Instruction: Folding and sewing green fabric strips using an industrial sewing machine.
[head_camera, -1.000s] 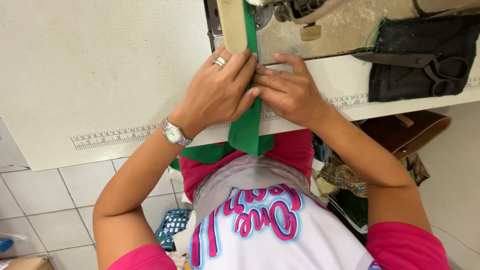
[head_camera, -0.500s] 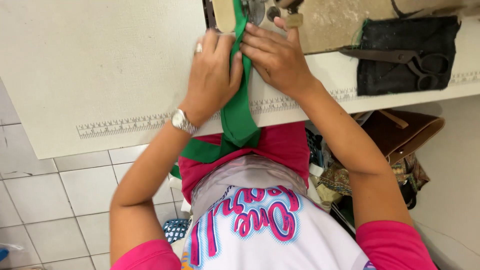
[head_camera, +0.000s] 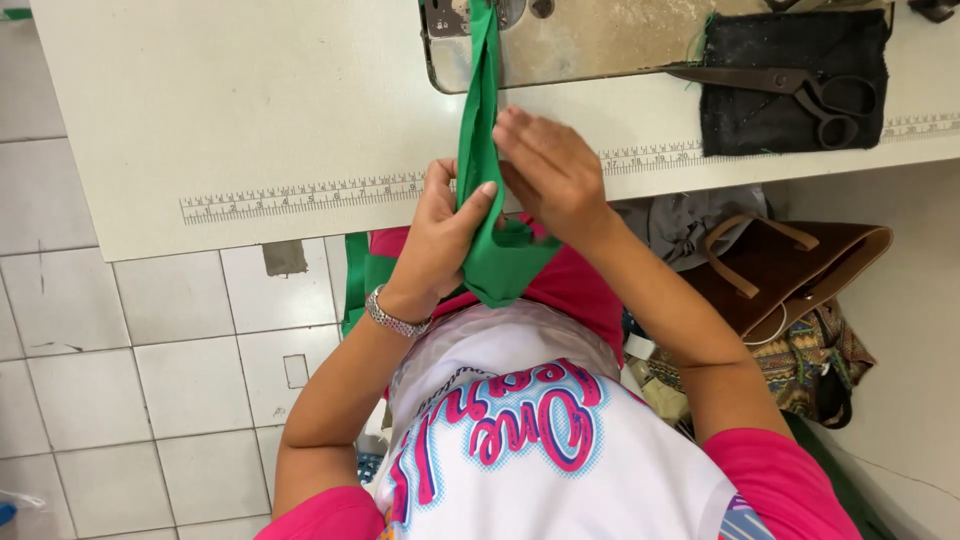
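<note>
Green fabric strip (head_camera: 480, 150) runs from the sewing machine bed (head_camera: 600, 40) down over the near table edge into the lap, where it bunches in folds. Left hand (head_camera: 440, 235) pinches the strip at the table edge, thumb on top, fingers curled shut around the cloth. Right hand (head_camera: 550, 170) sits just right of the strip, fingertips pressed on its edge; grip looks closed on the fabric, though the fingertips are partly hidden. Cloth looks thin, light, floppy and will sag and twist wherever unsupported; best held along the folded edge near the machine bed, taut between both hands.

Right of the machine bed: black fabric patch (head_camera: 790, 90) with dark scissors (head_camera: 800, 90) lying on it, well apart from the hands. Printed ruler strip (head_camera: 300, 195) along the table's (head_camera: 200, 100) near edge. Brown bag (head_camera: 790, 270) below the table to the right. Nothing blocks the strip's run to the bed.
</note>
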